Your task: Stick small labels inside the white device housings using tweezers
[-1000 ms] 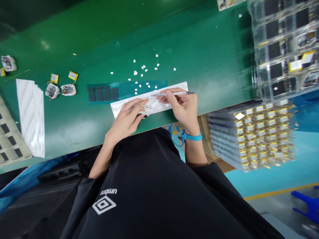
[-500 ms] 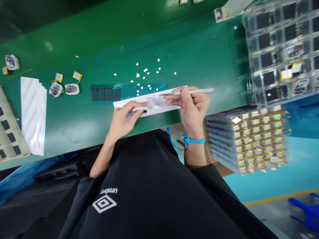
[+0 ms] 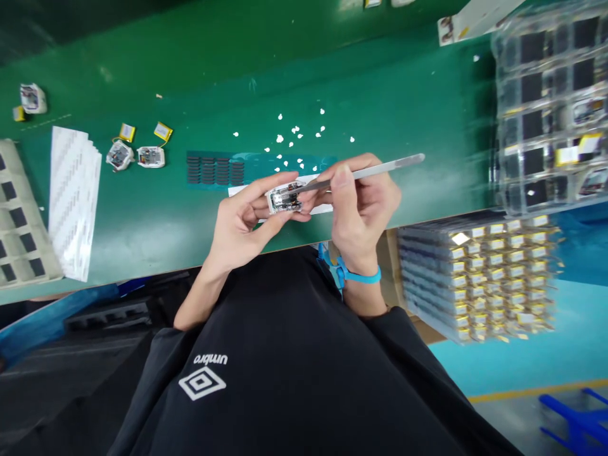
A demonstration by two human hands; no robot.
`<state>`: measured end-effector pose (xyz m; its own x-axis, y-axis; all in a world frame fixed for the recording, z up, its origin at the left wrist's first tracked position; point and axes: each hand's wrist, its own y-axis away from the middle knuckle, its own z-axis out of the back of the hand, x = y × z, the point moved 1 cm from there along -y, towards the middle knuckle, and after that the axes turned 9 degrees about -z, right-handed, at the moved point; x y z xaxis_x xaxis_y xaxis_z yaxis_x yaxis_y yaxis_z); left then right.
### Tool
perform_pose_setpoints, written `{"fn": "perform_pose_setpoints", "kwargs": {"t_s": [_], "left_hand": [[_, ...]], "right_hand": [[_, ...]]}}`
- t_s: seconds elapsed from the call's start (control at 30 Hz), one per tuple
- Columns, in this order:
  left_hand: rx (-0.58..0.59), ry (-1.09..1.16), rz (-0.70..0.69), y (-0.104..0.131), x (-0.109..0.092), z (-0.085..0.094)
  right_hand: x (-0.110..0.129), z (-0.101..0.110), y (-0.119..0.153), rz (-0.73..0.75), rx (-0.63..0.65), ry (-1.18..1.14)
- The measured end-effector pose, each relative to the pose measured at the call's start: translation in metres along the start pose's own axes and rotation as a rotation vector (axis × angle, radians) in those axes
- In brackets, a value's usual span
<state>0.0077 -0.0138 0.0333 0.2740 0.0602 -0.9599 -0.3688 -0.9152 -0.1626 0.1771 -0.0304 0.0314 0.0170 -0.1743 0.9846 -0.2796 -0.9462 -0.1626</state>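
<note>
My left hand [image 3: 244, 218] grips a small white device housing [image 3: 285, 197] with its open side up, showing electronics inside. In my right hand [image 3: 356, 206] is a pair of metal tweezers [image 3: 387, 167], pinched between thumb and fingers, its tip over the inside of the housing. Whether the tip holds anything is too small to tell. Under both hands lies a white printed sheet [image 3: 236, 190], mostly covered. Just beyond it are a teal strip with black pads [image 3: 215, 171] and several small white stickers [image 3: 279, 139] scattered on the green table [image 3: 152, 234].
Two open housings [image 3: 151, 157] with yellow batteries [image 3: 163, 131] sit to the left, near a stack of printed sheets [image 3: 73, 202]. A clear compartment tray [image 3: 517, 126] stands at the right. Below it are stacked trays of batteries [image 3: 494, 278]. The table's front edge runs before my body.
My left hand has raised the housing off the sheet and turned its open side into view. My right hand has brought the tweezers from the sheet over to the housing. The view has shifted slightly.
</note>
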Motion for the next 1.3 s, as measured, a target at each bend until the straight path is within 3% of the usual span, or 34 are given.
{"fn": "perform_pose_setpoints", "kwargs": {"t_s": [0.27, 0.63, 0.77, 0.97, 1.07, 1.17, 1.3], "left_hand": [[-0.039, -0.016, 0.018, 0.004, -0.006, 0.0], [-0.005, -0.02, -0.073, 0.007, -0.004, 0.004], [-0.051, -0.03, -0.07, 0.008, 0.001, 0.006], [-0.157, -0.242, -0.053, 0.019, 0.006, 0.034], [-0.223, -0.528, -0.102, 0.02, 0.003, 0.06], [-0.108, -0.868, -0.176, 0.012, 0.002, 0.083], [0.176, -1.01, -0.18, 0.0, 0.01, 0.098]], "right_hand": [[0.002, -0.007, 0.001, 0.062, 0.013, 0.003], [0.003, -0.009, 0.001, 0.045, 0.014, 0.017], [0.001, -0.009, 0.004, 0.077, 0.045, 0.052], [-0.006, -0.004, -0.003, 0.23, 0.026, 0.219], [-0.016, -0.011, -0.02, 0.211, 0.233, 0.456], [-0.029, -0.021, -0.036, 0.158, 0.363, 0.59], [-0.043, -0.027, -0.048, 0.114, 0.373, 0.629]]}}
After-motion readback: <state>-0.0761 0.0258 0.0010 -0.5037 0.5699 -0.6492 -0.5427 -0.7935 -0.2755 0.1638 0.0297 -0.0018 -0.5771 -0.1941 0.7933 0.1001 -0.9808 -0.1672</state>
